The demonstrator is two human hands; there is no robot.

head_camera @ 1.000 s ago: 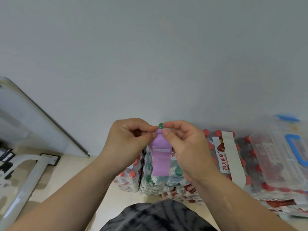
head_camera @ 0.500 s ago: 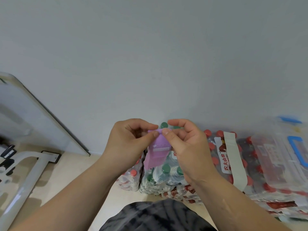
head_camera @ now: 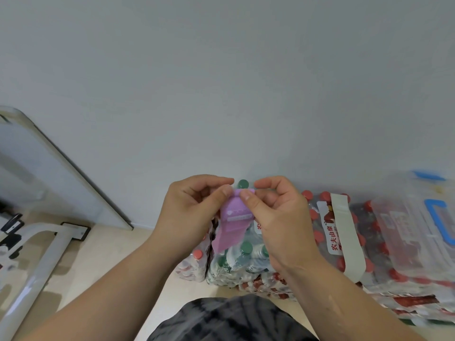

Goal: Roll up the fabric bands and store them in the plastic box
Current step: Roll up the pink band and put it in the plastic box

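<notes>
Purple fabric band (head_camera: 232,223) was held up in front of the person's chest, above the shrink-wrapped packs of bottled water (head_camera: 236,257) stacked against the wall. Its top end was pinched between both thumbs and forefingers: the left hand (head_camera: 194,212) gripped it from the left, the right hand (head_camera: 278,217) from the right, thumbs almost touching at the rolled-over top edge. The rest hung loose and slightly slanted down toward the packs, a white stitched label (head_camera: 237,218) across its middle. A green bottle cap (head_camera: 243,184) showed just above the band, between the two hands. To the right of the packs, resting on more red-capped bottles (head_camera: 320,236), sat the clear plastic box (head_camera: 403,217) with blue latches, well apart from the band. Left of the packs stood a white metal frame (head_camera: 39,262) on the pale floor
</notes>
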